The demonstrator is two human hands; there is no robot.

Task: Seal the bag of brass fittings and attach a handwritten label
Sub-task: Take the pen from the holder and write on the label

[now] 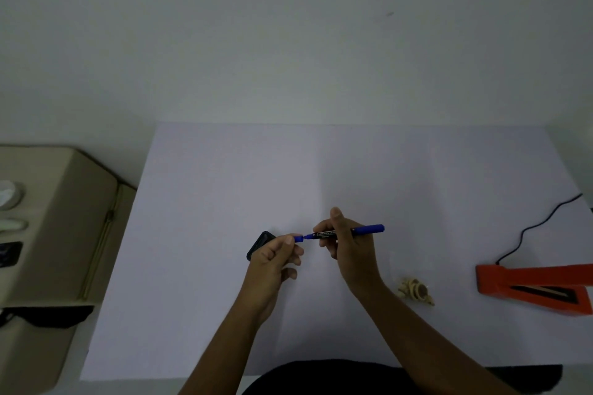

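Head view: right hand (348,247) pinches marker (349,231), left hand (277,255) pinches cap (298,238) above worktop (224,186); best pull straight apart.

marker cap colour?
Blue. The cap, pinched in the left hand, sits just off the marker; head view, the only one.

You face a plain pale wall (288,26) in dim, even light; the white surface (224,186) meets it; a beige cabinet (64,218) stands at your left.
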